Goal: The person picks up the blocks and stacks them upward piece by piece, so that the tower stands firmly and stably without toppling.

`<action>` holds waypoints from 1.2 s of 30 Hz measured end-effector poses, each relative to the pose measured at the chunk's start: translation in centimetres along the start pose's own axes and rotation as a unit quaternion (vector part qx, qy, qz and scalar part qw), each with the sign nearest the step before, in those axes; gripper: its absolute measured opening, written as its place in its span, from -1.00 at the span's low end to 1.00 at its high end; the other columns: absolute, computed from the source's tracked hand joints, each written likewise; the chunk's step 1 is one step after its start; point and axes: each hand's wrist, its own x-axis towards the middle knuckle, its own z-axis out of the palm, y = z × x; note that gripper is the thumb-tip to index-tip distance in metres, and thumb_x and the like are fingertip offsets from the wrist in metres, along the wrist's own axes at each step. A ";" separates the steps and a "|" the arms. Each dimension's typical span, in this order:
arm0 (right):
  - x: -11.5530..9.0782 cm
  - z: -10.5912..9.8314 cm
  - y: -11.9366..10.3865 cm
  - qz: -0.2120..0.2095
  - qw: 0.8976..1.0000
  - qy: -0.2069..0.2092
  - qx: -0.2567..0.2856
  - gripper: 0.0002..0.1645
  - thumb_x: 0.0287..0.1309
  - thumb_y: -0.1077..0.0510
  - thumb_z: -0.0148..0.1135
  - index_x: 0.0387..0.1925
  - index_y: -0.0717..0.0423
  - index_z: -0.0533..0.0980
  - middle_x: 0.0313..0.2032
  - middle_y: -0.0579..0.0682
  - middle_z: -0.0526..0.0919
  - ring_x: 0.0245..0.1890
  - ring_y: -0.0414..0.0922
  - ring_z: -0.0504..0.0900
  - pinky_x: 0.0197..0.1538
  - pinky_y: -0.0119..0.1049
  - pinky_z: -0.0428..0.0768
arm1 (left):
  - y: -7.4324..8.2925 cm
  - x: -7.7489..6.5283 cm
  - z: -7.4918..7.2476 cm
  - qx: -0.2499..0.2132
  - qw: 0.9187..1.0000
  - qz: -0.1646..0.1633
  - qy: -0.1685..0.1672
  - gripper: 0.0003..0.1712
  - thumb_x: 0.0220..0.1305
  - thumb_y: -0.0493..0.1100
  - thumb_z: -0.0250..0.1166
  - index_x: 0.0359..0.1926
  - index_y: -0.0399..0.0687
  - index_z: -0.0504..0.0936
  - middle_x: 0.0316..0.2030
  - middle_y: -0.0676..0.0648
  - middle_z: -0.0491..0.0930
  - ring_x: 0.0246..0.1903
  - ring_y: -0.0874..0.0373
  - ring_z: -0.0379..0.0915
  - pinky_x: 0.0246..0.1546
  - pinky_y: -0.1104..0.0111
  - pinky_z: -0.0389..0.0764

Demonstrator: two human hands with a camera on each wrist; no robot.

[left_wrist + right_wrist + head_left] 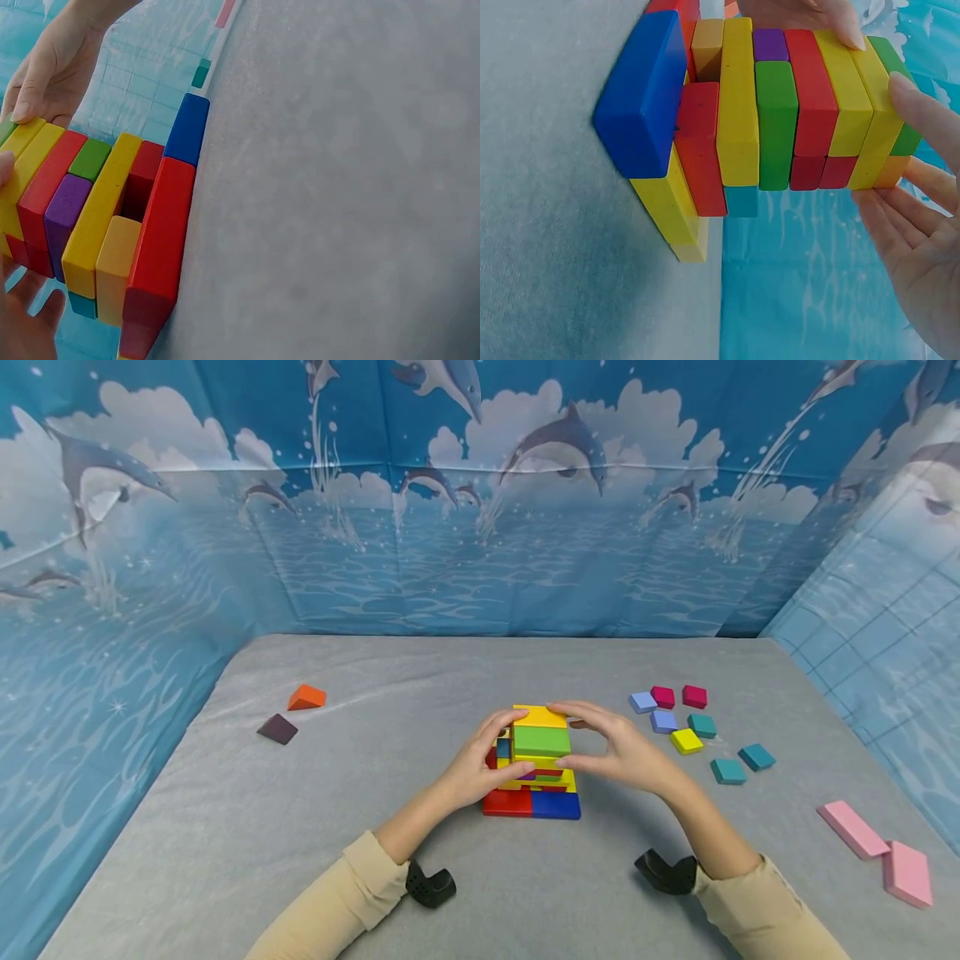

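Observation:
A tower of coloured wooden blocks (542,741) stands in the middle, on a base with a red block (507,803) and a blue block (556,805) at its front. My left hand (487,758) grips its upper layers from the left, thumb at the front and fingers farther back. From the right, my right hand (611,747) holds the same upper part, its thumb against a yellow block (876,112) below the green one (892,56). Lower layers show a purple block (67,214), a long yellow block (101,217) and a teal block (742,201).
A grey cloth (337,877) covers the table. Loose on the right lie several small blocks, among them a yellow one (686,742) and a teal one (728,771). Two pink blocks (853,829) lie nearer the right edge. An orange block (307,697) and a dark block (277,729) lie left.

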 end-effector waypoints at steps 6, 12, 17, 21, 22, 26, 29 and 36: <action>0.0 0.1 0.0 -0.013 1.000 0.009 0.002 -0.25 -0.07 0.20 0.39 0.19 0.20 0.33 0.14 0.10 0.42 0.09 -0.03 0.41 0.05 -0.53 0.40 | 0.8 0.1 -0.1 -0.008 1.000 0.011 0.004 -0.27 0.16 -0.32 0.24 0.31 0.01 0.13 0.32 -0.14 0.05 0.18 -0.02 0.13 0.01 0.08 0.43; 0.0 0.2 0.0 -0.012 1.000 0.013 -0.004 -0.25 -0.08 0.19 0.40 0.19 0.20 0.33 0.14 0.09 0.43 0.08 -0.05 0.43 0.03 -0.52 0.42 | 3.4 0.1 -0.4 -0.022 0.999 0.036 0.026 -0.39 0.17 -0.38 0.19 0.23 -0.30 0.21 0.26 -0.33 0.09 0.16 -0.15 0.11 0.06 -0.09 0.30; -0.1 -0.8 0.7 0.001 1.000 -0.024 0.011 -0.22 -0.04 0.17 0.37 0.24 0.14 0.28 0.20 0.07 0.36 0.14 -0.04 0.36 0.08 -0.37 0.43 | 4.0 0.1 -0.5 -0.021 0.998 0.032 0.041 -0.43 0.13 -0.42 0.21 0.18 -0.35 0.26 0.21 -0.34 0.17 0.17 -0.14 0.13 0.07 -0.09 0.30; -0.5 -3.2 3.2 0.055 0.998 -0.023 0.015 -0.24 0.03 0.16 0.32 0.27 0.10 0.25 0.23 0.07 0.32 0.16 0.02 0.32 0.12 -0.12 0.37 | 3.9 0.1 -0.4 -0.021 0.998 0.030 0.045 -0.42 0.11 -0.43 0.23 0.17 -0.32 0.28 0.20 -0.30 0.19 0.16 -0.13 0.14 0.04 -0.07 0.34; -0.7 -3.8 4.1 0.072 0.997 -0.009 0.005 -0.26 0.04 0.16 0.31 0.26 0.12 0.26 0.22 0.10 0.34 0.15 0.05 0.33 0.12 -0.05 0.36 | 3.8 0.1 -0.4 -0.022 0.998 0.029 0.045 -0.42 0.11 -0.43 0.23 0.17 -0.31 0.28 0.20 -0.29 0.20 0.16 -0.12 0.15 0.04 -0.06 0.36; -1.6 -6.0 7.8 0.147 0.986 0.036 -0.063 -0.36 0.10 0.16 0.26 0.20 0.21 0.31 0.15 0.21 0.37 0.10 0.17 0.34 0.10 0.17 0.30 | 3.6 0.1 -0.4 -0.025 0.999 0.019 0.042 -0.41 0.11 -0.42 0.23 0.18 -0.29 0.28 0.20 -0.27 0.19 0.16 -0.11 0.14 0.02 -0.04 0.38; -2.4 -7.0 10.0 0.198 0.975 0.026 -0.097 -0.40 0.13 0.18 0.22 0.19 0.27 0.30 0.17 0.30 0.31 0.15 0.25 0.26 0.12 0.23 0.23 | 3.5 0.2 -0.4 -0.029 0.999 0.012 0.038 -0.41 0.12 -0.40 0.23 0.19 -0.27 0.27 0.21 -0.26 0.18 0.16 -0.10 0.14 0.02 -0.03 0.39; -2.8 -7.6 12.6 0.231 0.963 -0.021 -0.137 -0.44 0.13 0.22 0.20 0.16 0.32 0.33 0.17 0.39 0.24 0.17 0.32 0.16 0.13 0.27 0.17 | 3.5 0.1 -0.4 -0.031 0.999 0.016 0.039 -0.41 0.12 -0.40 0.23 0.19 -0.27 0.27 0.21 -0.26 0.18 0.14 -0.11 0.15 0.02 -0.04 0.38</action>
